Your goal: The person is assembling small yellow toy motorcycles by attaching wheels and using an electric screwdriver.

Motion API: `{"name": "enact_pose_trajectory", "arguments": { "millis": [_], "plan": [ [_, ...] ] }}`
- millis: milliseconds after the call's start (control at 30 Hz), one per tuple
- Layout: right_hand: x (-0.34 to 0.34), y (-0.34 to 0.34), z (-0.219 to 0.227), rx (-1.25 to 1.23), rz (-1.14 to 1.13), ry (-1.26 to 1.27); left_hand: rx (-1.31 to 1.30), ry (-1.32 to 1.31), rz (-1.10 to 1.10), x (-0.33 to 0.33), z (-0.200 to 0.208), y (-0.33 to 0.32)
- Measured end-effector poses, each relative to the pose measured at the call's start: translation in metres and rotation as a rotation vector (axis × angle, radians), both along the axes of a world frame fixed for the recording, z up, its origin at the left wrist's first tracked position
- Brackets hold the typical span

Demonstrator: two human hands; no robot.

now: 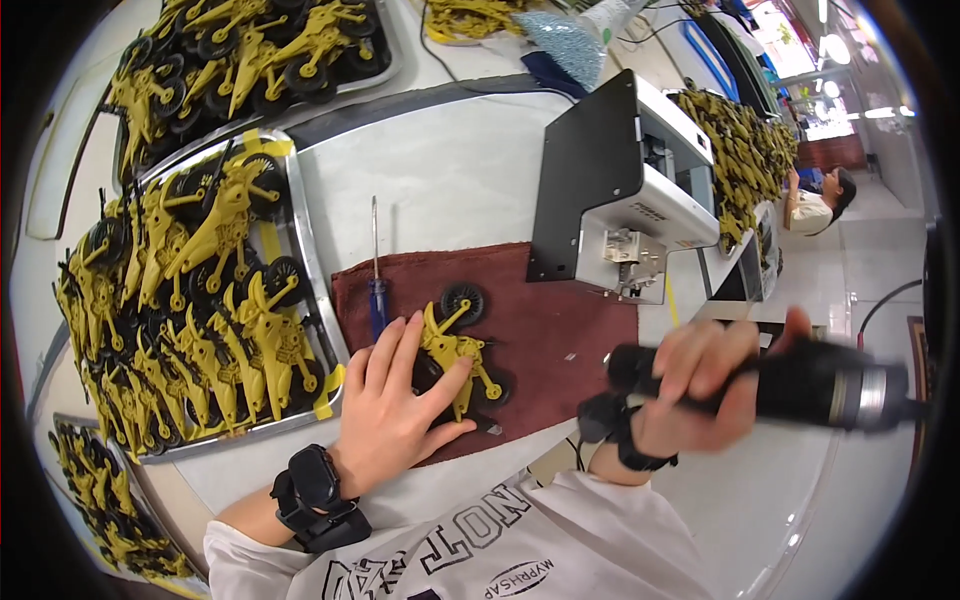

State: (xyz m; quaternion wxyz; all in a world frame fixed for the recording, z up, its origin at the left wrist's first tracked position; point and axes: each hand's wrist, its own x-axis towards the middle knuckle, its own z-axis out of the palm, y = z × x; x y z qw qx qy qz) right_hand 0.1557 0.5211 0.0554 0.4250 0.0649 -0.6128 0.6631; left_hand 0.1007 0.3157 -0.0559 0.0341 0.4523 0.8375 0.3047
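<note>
On the dark red cloth (525,350) lies a yellow toy motorcycle (465,350) with black wheels. My left hand (395,400) rests over its left side, fingers spread around it and holding it down against the cloth. The part under my palm is hidden. To the right, my right hand (695,385) is wrapped around a black electric screwdriver (790,385), raised apart from the toy and slightly blurred. Its narrow end cannot be made out clearly. Just beyond my left fingers is a screwdriver (378,300) with a blue handle, its shaft pointing away.
A metal tray (318,290) packed with yellow toy motorcycles stands at left; another tray (395,50) of them lies behind it. A black and white screw-feeder machine (590,190) stands at the cloth's far right. More yellow parts (735,150) and a seated person (815,205) are beyond.
</note>
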Motion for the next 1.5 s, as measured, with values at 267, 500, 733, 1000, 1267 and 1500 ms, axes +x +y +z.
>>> {"name": "enact_pose_trajectory", "arguments": {
  "millis": [267,500,733,1000,1267,1500],
  "plan": [
    [-0.032,-0.043,-0.028,-0.181,0.334,-0.098,0.065,-0.002,-0.031,-0.004,-0.001,-0.002],
    [-0.045,-0.044,-0.054,0.114,0.419,-0.097,0.103,0.005,-0.009,-0.002,-0.006,-0.004],
    [-0.046,-0.050,-0.061,0.198,0.371,-0.160,0.105,-0.022,-0.016,-0.003,-0.006,-0.006],
    [-0.049,-0.049,-0.050,0.295,0.466,-0.249,0.099,-0.030,-0.014,-0.003,-0.006,-0.004],
    [-0.007,-0.003,0.030,0.162,-0.151,0.166,0.068,-0.039,-0.013,0.000,0.001,-0.001],
    [-0.036,0.051,0.002,0.187,-0.539,-0.112,0.071,-0.035,0.007,0.002,-0.002,0.002]
  ]
}}
